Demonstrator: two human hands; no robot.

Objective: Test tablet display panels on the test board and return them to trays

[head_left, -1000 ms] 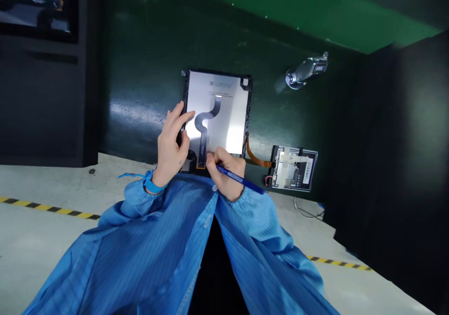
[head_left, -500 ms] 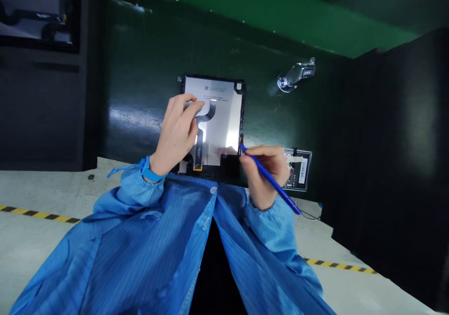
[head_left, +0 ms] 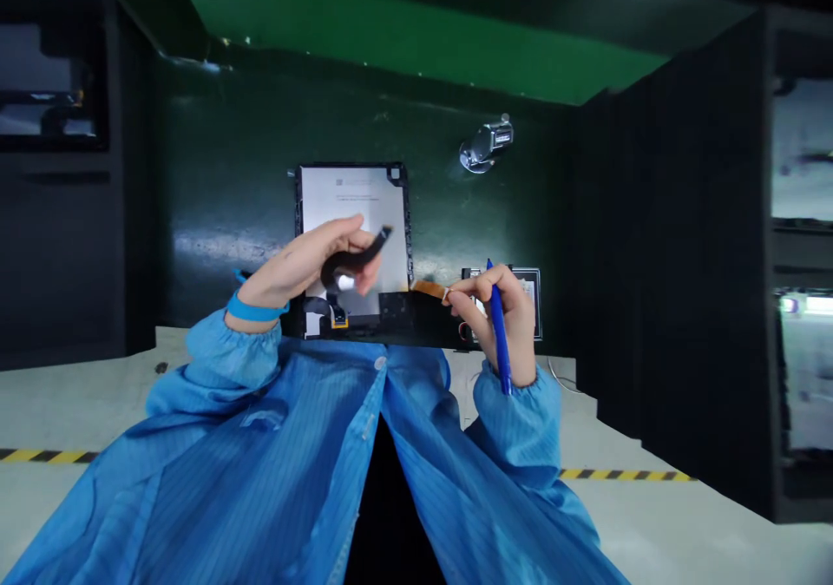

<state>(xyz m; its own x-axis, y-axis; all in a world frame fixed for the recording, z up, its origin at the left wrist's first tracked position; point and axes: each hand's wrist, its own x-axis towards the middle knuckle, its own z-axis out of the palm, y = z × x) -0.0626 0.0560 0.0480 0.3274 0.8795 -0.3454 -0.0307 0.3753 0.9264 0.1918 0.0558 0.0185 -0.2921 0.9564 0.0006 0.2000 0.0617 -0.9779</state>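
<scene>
A tablet-sized display panel [head_left: 388, 207], with a pale back and black frame, lies on the dark green bench before me. Over its lower left part, my left hand [head_left: 325, 251] has closed fingers around a black ribbon cable [head_left: 348, 262]. The cable's free end sticks up to the right; its lower end meets the panel near a yellow-edged connector. My right hand [head_left: 501, 316] pinches the tip of an orange ribbon cable [head_left: 429, 288], stretched out from the panel's right edge. A blue pen-like tool [head_left: 498, 333] is also held in that hand, pointing upward.
Partly behind my right hand lies a small device with exposed parts [head_left: 536, 299]. A shiny metal object [head_left: 487, 144] stands farther back on the bench. Black cabinets [head_left: 58, 264] flank both sides, and a screen [head_left: 52, 108] shows at upper left.
My left hand has lifted the black ribbon cable's upper end off the panel. The right hand has moved away from the panel edge, drawing out the orange cable, and the blue tool now points upward.
</scene>
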